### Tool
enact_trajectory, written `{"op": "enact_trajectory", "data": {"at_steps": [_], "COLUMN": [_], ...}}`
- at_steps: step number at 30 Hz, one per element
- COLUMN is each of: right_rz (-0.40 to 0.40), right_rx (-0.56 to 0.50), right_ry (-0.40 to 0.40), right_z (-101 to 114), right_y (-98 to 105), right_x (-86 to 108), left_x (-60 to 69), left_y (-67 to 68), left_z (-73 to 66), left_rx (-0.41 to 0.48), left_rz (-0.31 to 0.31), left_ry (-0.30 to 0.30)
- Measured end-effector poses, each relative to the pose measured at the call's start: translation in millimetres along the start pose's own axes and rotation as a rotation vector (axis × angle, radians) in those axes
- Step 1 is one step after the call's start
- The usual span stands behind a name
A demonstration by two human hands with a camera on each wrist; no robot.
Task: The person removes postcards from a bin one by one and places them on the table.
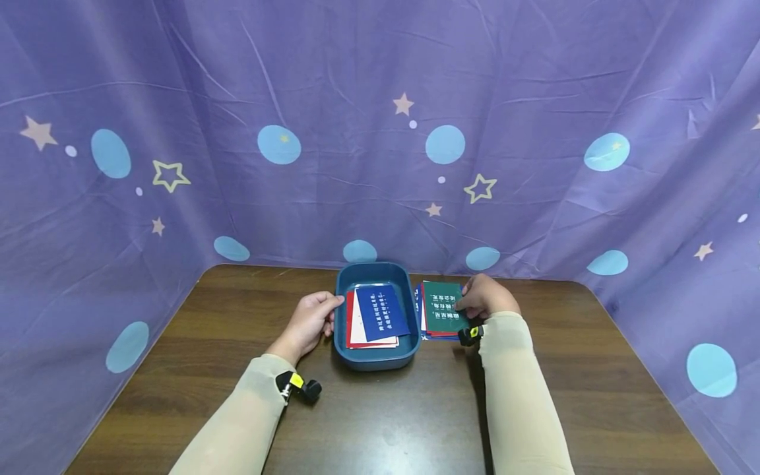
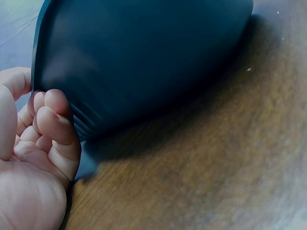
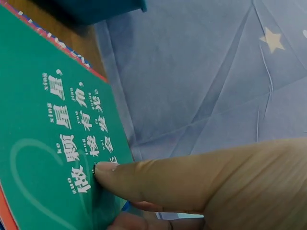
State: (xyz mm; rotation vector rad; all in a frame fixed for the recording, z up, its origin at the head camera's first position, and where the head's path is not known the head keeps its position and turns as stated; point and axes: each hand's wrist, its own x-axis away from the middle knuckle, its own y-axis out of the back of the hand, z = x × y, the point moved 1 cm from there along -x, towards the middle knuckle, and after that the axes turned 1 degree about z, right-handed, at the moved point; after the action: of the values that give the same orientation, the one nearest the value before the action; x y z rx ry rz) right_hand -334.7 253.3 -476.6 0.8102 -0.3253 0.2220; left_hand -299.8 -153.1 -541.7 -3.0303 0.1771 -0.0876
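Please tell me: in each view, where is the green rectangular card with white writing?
Head: the green card, just right of centre, below mid-height, partly under the right hand.
Left wrist: not in it.
Right wrist: left side, running off the edge.
Shared landmark: the dark-blue rounded plastic tub, in all three.

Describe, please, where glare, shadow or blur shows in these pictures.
Head view: pale glare on the table near the bottom edge; left wrist view: dark shadow along the lower edge of the blue tub, table grain looking soft; right wrist view: large characters on the green card legible.
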Motion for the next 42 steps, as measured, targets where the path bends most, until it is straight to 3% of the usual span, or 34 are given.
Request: {"op": "enact_trajectory", "data": {"at_steps": [6, 15, 26, 35, 42], "right_rz": [-0.029, -0.059, -0.065, -0.029, 0.010], "right_rx": [0.051, 0.022, -0.095, -0.015, 0.160], "right_ry": [-0.030, 0.040, 0.139, 0.284, 0.314], "right_z": [2.2, 4.0, 45.7, 93.7, 136.9], "right_y": [-0.7, 8.2, 7.8, -19.8, -60.2], "right_x": [-2.2, 0.2, 17.7, 28.6, 30.9], "left_x": [-0.1, 0.8, -0.4, 0.6, 2.1], "left_y": [0.0, -0.1, 0.3, 0.1, -0.2], "left_z": [0.1, -0.2, 0.6, 0.7, -0.4], "left_rx": [0.008, 0.013, 0.024, 0.020, 0.014], "left_rz": [0.005, 0.006, 0.015, 0.005, 0.004], "left_ry": [0.001, 0.001, -0.013, 0.002, -0.014]}}
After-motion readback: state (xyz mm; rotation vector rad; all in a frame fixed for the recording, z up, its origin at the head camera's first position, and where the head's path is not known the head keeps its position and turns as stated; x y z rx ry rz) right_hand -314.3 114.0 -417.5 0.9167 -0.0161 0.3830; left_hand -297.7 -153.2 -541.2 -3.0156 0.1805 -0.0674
